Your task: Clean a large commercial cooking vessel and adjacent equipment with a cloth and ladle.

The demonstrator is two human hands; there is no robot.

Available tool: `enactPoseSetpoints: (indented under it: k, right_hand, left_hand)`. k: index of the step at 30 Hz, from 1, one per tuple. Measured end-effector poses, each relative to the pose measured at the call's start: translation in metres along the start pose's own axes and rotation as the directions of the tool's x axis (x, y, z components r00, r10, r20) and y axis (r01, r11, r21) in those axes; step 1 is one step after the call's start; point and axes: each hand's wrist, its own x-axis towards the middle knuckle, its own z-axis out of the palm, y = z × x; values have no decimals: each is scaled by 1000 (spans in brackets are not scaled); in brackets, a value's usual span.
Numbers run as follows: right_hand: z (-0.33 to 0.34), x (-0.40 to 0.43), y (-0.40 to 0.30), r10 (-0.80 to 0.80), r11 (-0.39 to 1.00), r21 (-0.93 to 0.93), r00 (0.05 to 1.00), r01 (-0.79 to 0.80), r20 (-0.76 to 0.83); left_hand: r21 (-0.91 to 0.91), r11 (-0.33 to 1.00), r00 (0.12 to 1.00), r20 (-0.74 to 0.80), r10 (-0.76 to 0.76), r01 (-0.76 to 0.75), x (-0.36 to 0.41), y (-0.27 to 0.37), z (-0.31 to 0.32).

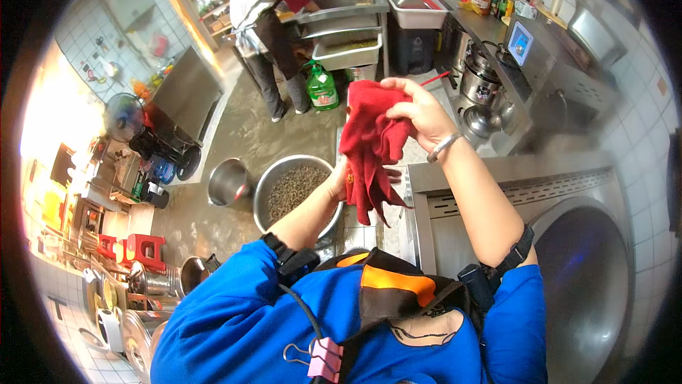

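A crumpled red cloth hangs in front of me between both hands, its pointed ends dangling. My right hand grips the cloth's upper right edge with thumb and fingers. Behind the lower part of the cloth is my left hand, mostly hidden, with some fingertips showing at the cloth's right side; whether it grips the cloth cannot be told. Below and to the left, a large metal basin on the floor holds many small dark brown pieces. Beside it stands a metal pot.
A large wok is set in the steel stove at my right. A co-worker stands at the steel sink. Near them is a green plastic jug. Steel pots stand right of the walkway; red stools are at left.
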Motion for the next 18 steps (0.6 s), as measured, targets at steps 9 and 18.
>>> enactPoseSetpoints:
  k: [9, 18]
  right_hand:
    - [-52, -10, 42, 301, 921, -113, 865, -373, -402]
    - [-66, -29, 98, 280, 641, -763, 951, -86, 128]
  left_hand:
    - [-81, 946, 909, -264, -323, 313, -28, 19, -29]
    - [254, 857, 754, -623, -210, 449, -47, 38, -9]
